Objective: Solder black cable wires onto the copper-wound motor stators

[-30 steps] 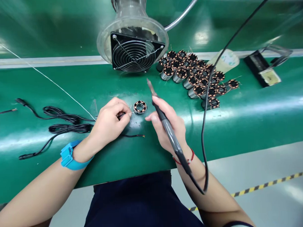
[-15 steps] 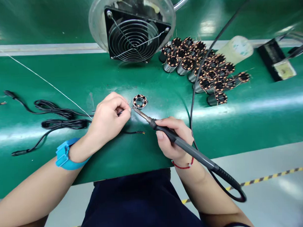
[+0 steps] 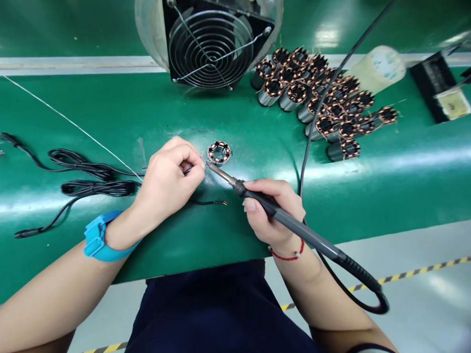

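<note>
My left hand (image 3: 173,173) pinches the end of a black cable, most of it hidden by the fingers. In my right hand (image 3: 275,211) is a soldering iron (image 3: 295,226), gripped like a pen. Its metal tip points left, beside my left fingertips and close to the near edge of a copper-wound stator (image 3: 219,153) standing on the green bench; whether the tip touches a wire is too small to tell. Another black cable end (image 3: 211,202) with bared coloured wires lies below my left hand. Coiled black cables (image 3: 99,188) rest to the left.
A fan (image 3: 211,51) in a clear round housing hangs beyond the stator. Several more stators (image 3: 294,94) stand grouped at the back right, by a pale roll (image 3: 378,68) and a soldering stand with sponge (image 3: 453,103). The iron's cord (image 3: 307,143) crosses the bench's right side.
The camera view has shifted slightly, so the fan looks higher and the stator group farther right. Both hands keep their holds, with the iron tip still near the stator.
</note>
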The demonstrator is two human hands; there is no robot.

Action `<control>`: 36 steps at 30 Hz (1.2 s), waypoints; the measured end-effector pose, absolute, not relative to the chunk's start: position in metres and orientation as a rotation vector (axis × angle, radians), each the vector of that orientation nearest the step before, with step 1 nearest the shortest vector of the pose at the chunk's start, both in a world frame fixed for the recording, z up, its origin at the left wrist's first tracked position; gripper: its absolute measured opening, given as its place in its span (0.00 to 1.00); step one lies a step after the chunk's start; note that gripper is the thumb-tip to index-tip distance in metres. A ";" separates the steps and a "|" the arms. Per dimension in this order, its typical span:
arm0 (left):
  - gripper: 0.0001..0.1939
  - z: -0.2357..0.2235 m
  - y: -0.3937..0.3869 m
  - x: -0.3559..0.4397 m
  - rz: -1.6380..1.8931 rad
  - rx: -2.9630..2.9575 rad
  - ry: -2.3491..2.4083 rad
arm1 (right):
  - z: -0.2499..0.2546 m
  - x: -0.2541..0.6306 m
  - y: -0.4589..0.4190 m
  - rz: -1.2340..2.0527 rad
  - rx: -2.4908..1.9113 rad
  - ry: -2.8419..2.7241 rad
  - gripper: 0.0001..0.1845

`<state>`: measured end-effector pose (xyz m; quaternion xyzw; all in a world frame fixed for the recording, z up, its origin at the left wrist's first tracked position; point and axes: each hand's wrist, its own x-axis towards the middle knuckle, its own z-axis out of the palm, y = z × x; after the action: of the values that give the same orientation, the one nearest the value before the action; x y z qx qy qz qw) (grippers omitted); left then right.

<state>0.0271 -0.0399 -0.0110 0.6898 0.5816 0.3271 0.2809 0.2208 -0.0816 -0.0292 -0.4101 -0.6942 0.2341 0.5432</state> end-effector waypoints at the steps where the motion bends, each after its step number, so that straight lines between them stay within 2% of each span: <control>1: 0.07 -0.011 -0.040 0.027 0.875 1.849 1.559 | -0.029 0.221 -0.082 0.552 -0.967 -1.639 0.08; 13: 0.07 -0.011 -0.040 0.027 0.864 1.846 1.574 | -0.032 0.220 -0.082 0.534 -0.983 -1.623 0.09; 17: 0.07 -0.011 -0.039 0.028 0.870 1.859 1.569 | -0.035 0.223 -0.081 0.524 -1.005 -1.610 0.15; 21: 0.07 -0.009 -0.039 0.028 0.856 1.851 1.565 | -0.022 0.225 -0.071 0.682 -1.050 -1.749 0.23; 27: 0.07 -0.009 -0.038 0.027 0.858 1.828 1.570 | 0.008 0.216 -0.040 0.728 -1.085 -2.102 0.15; 32: 0.07 -0.007 -0.037 0.029 0.858 1.811 1.561 | -0.007 0.202 -0.019 0.585 -1.046 -2.268 0.22; 36: 0.06 -0.009 -0.038 0.027 0.854 1.827 1.529 | -0.025 0.199 -0.016 0.556 -1.062 -2.227 0.20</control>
<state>0.0268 -0.0375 -0.0087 0.6885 0.5761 0.3220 0.3007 0.1990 -0.0156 -0.0252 -0.4004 -0.8395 0.2095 0.3016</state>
